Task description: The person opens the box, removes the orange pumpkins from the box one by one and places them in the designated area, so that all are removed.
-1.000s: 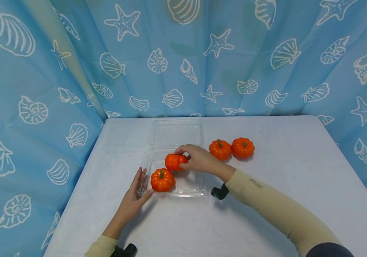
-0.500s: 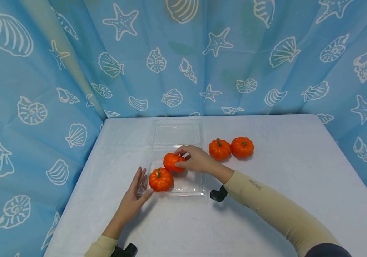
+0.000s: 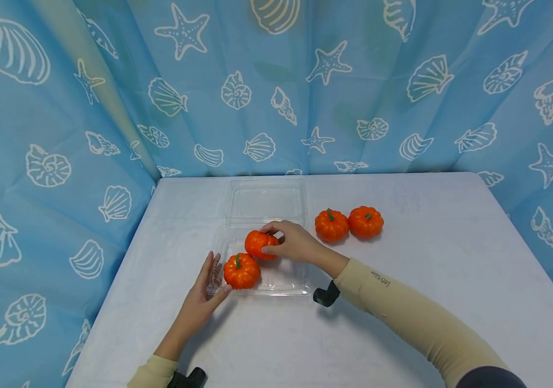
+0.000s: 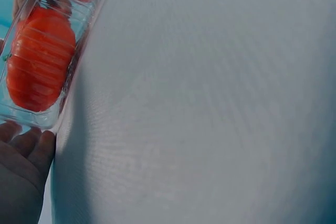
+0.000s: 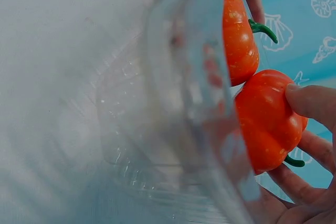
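An orange pumpkin with a green stem (image 3: 242,271) sits in the front left of a clear plastic clamshell box (image 3: 286,283), whose lid (image 3: 266,200) lies open toward the back. Behind it, a second pumpkin (image 3: 258,244) is tilted with its stem toward the right, and my right hand (image 3: 293,242) grips it between thumb and fingers. In the right wrist view this gripped pumpkin (image 5: 270,121) touches the other one. My left hand (image 3: 198,299), fingers and thumb spread, rests against the box's left front corner. The left wrist view shows its fingertips at the box wall.
Two more orange pumpkins, one (image 3: 331,226) beside the other (image 3: 365,222), stand on the white table (image 3: 402,280) right of the box. A blue curtain (image 3: 276,108) with shell prints hangs behind and at the sides.
My right hand has shifted the gripped pumpkin slightly left inside the box, and the front pumpkin has slid a little left too. My left hand has stayed in place.
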Available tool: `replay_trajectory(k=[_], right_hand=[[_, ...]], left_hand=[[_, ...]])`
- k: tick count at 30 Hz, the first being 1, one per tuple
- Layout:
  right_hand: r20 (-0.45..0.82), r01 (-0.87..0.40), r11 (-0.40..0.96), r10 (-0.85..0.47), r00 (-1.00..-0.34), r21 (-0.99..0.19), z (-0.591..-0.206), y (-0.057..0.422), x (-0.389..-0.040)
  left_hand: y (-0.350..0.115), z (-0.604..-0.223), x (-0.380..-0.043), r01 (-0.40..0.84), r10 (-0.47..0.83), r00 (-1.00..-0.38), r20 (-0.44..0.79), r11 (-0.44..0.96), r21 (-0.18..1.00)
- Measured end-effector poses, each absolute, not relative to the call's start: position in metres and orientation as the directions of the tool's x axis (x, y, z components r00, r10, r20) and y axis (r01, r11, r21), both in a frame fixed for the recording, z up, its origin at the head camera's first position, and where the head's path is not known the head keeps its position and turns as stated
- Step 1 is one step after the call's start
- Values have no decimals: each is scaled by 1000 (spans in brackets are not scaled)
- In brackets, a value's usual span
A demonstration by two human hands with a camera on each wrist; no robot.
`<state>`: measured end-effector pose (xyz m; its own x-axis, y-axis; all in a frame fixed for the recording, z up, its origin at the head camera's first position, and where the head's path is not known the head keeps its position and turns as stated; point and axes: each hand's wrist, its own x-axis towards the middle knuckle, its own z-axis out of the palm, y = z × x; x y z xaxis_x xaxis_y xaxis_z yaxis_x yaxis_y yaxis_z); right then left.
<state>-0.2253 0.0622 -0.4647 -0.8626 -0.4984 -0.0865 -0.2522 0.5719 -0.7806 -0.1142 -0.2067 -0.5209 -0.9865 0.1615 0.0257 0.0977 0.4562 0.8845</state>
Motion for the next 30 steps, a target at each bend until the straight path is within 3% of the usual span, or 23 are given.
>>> replay_trajectory(k=[12,30], right_hand=[[-80,-270,622,-475,-876,-735,-462,69,-221],[1,-334,567,-506,-862,-753,-460,84,-214]], left_hand=[[-206,-518,-114,88,161,-987,15,459,884],[-206,-517,-113,91,159,-987,17,471,877]])
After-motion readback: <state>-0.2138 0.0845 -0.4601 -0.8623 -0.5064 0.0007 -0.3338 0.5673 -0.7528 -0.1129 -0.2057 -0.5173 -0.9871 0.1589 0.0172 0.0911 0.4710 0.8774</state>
